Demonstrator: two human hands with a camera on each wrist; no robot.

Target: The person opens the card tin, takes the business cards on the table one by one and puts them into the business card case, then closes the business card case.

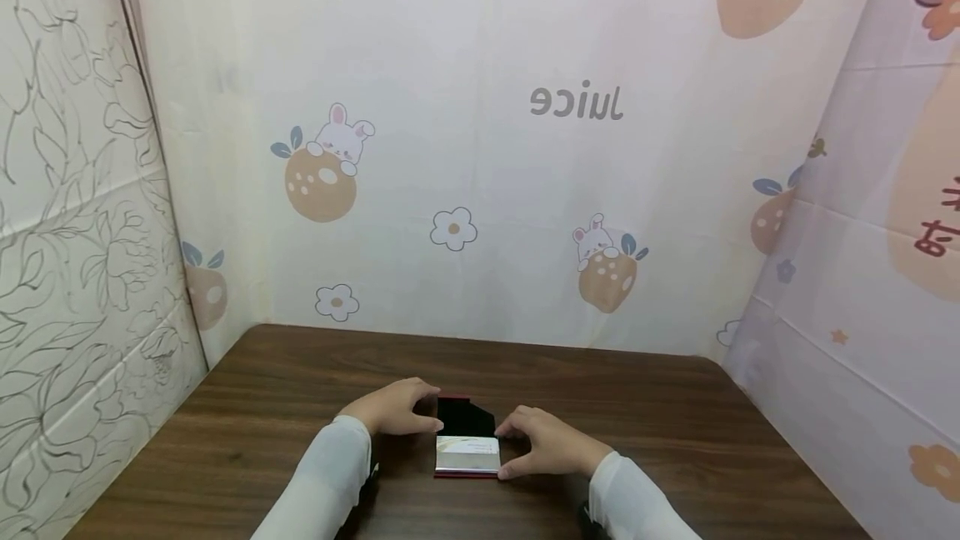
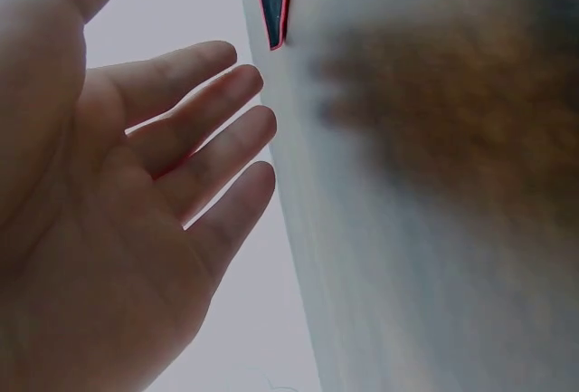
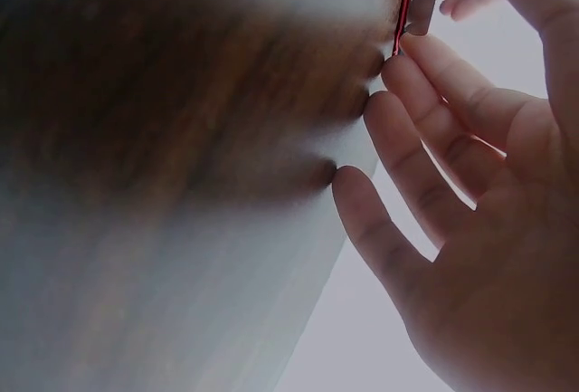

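A small card case (image 1: 467,476) with red edges lies on the table, its black-lined lid (image 1: 461,417) folded back toward the far side. In its near half sits a white card (image 1: 467,445) over a silvery lower part. My left hand (image 1: 393,408) is beside the lid's left edge, fingers spread and relaxed; the left wrist view shows its palm bare. At the case's right side, my right hand (image 1: 551,442) has its thumb by the near corner and forefinger by the hinge. Its other fingertips (image 3: 353,184) rest on the table in the right wrist view.
The dark wood-grain table (image 1: 285,373) has rounded far corners. Behind it hangs a pale printed curtain (image 1: 480,165) with rabbits and fruit, and a floral-line curtain (image 1: 75,215) stands at the left.
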